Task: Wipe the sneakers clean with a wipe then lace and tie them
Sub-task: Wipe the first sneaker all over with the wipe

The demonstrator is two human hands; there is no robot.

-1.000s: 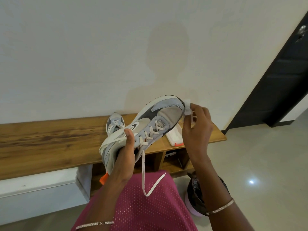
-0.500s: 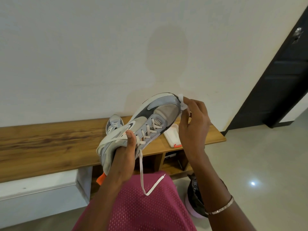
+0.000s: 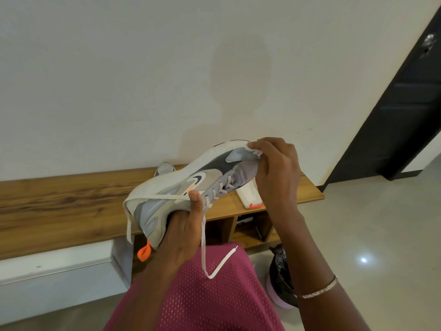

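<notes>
Toe end getting the wipe

Left hand [image 3: 183,232] grips the grey sneaker [image 3: 191,185] from below, thumb on its side, held up in front of the wooden bench [image 3: 59,201]. Right hand [image 3: 276,168] pinches a white wipe [image 3: 256,151] against the toe. One lace [image 3: 202,240] dangles loose.

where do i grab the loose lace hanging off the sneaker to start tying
Pinch the lace just below its free tip, coming from above and the right. That flat end stretch lies on the lap, angled up to the right, clear of the left hand holding the sneaker. The right hand is nearest, but it grips a wipe at the toe.
</notes>
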